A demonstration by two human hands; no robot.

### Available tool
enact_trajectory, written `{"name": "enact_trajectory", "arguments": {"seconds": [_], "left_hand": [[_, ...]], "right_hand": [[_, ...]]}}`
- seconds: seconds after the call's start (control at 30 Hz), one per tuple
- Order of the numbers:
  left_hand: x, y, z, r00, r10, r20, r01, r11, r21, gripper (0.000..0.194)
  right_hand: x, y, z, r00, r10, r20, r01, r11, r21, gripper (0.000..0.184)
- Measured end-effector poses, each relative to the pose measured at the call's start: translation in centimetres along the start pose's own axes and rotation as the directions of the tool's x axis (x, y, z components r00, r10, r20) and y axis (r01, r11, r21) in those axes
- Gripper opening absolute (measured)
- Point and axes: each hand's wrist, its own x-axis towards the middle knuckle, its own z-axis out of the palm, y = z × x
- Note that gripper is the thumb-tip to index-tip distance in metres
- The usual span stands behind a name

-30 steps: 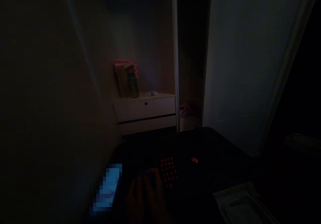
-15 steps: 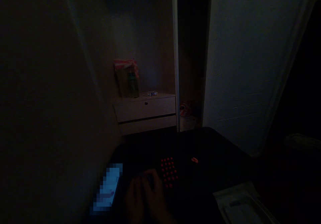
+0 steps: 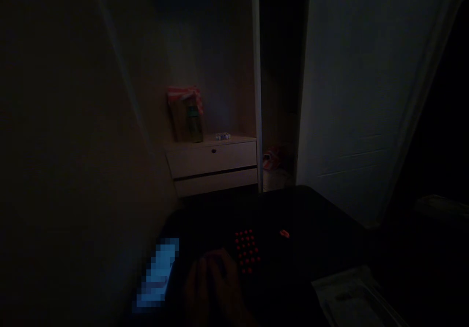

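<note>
The room is very dark. One dim hand, which I take for my right hand (image 3: pixel 214 285), lies low in the middle on a dark surface (image 3: pixel 311 229). Its fingers point away from me and are too dark to read as open or closed. Just right of the fingertips glows a small grid of red dots (image 3: pixel 247 251), with a single orange light (image 3: pixel 284 234) farther right. A lit blue screen (image 3: pixel 158 273) lies to the left of the hand. My left hand is not visible.
A pale low drawer unit (image 3: pixel 212 163) stands against the far wall with a red-topped bag and a green bottle (image 3: pixel 193 122) on it. A white door (image 3: pixel 351 97) stands at the right. Pale flat packaging (image 3: pixel 351 297) lies at the bottom right.
The hand has shifted slightly, its fingers settling a little lower. The rest of the scene is the same.
</note>
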Motion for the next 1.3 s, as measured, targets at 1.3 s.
{"name": "enact_trajectory", "arguments": {"seconds": [1.3], "left_hand": [[0.2, -2.2, -0.3, 0.991, 0.068, -0.117, -0.065, 0.998, 0.025, 0.063]], "right_hand": [[-0.7, -1.2, -0.4, 0.997, 0.071, 0.033, -0.069, 0.996, -0.049, 0.036]]}}
